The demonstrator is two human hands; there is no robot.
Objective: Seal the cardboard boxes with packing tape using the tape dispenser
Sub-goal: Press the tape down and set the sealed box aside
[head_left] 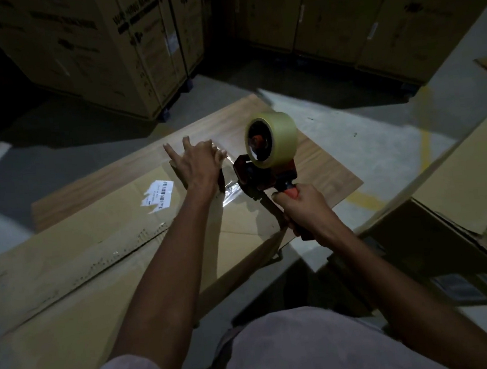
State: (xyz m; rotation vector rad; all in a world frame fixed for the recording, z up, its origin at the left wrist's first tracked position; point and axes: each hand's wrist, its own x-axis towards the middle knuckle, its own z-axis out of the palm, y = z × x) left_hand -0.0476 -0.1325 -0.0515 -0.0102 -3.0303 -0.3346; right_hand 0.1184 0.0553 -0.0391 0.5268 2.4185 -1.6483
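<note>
A large flat cardboard box (93, 243) lies in front of me, with a white barcode label (158, 196) on its top. My right hand (304, 208) grips the orange handle of a red tape dispenser (262, 173) that carries a roll of clear tape (272, 138). A shiny strip of tape (231, 190) runs from the dispenser onto the box's far edge. With its fingers spread and straight, my left hand (197, 163) presses the tape's end against the cardboard just left of the dispenser.
Tall printed cartons (122, 47) stand at the back, with more at the back right (368, 8). An opened cardboard box (462, 216) sits to the right. A flat wood-grain sheet (323, 158) lies under the box on the concrete floor (379, 129), which has a yellow line.
</note>
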